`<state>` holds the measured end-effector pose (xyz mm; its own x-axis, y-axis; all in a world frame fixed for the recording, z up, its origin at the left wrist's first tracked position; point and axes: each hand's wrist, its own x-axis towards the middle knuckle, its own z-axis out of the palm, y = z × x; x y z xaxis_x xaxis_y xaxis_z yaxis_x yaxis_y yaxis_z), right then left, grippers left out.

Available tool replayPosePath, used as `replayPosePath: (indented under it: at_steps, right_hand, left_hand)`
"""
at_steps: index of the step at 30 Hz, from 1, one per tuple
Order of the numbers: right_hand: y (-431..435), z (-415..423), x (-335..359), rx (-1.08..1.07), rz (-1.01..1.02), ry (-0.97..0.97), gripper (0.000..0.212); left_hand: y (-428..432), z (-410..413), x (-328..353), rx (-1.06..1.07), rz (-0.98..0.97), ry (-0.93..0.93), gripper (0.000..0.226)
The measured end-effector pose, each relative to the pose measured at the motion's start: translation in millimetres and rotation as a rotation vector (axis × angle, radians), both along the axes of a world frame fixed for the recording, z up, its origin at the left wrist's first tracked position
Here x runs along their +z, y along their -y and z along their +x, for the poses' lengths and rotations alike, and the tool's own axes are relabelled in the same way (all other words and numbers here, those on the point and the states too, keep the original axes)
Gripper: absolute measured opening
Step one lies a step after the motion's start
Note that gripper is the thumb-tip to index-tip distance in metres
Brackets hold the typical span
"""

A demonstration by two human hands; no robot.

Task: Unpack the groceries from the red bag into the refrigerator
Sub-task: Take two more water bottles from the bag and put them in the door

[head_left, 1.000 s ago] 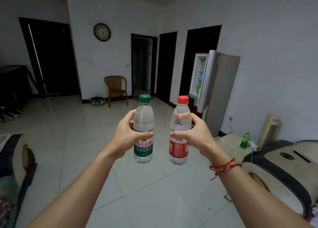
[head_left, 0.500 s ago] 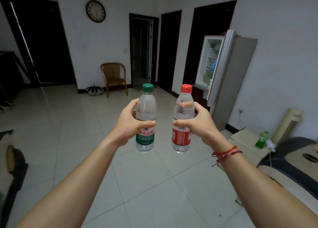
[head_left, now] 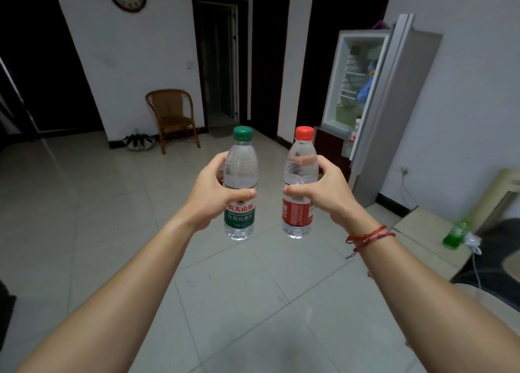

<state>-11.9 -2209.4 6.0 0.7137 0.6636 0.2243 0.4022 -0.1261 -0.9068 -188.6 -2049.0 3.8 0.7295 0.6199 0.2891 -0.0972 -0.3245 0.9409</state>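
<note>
Left hand [head_left: 212, 197], right hand [head_left: 326, 194], gripping upright bottles [head_left: 242, 164]

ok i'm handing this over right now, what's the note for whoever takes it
Left hand grips the green-capped bottle upright round its middle; right hand grips the red-capped bottle the same way. The bottles are held out in front, apart from each other.
The refrigerator stands ahead to the right, door open, with items on its shelves.
Done: two bottles in hand. Left: put both in the refrigerator. The red bag is out of view, so what remains in it cannot be told.
</note>
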Motion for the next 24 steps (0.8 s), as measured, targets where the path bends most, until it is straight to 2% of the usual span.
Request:
replayPosePath:
  at_steps: [12, 24]
  right_hand:
    - [-171, 195, -1, 0.015, -0.014, -0.027, 0.057]
    - [-340, 329, -12, 0.026, -0.038, -0.017, 0.059]
  left_hand:
    - [-165, 187, -2, 0.046, -0.015, -0.010, 0.076]
    - [-332, 323, -12, 0.061, -0.030, -0.029, 0.078]
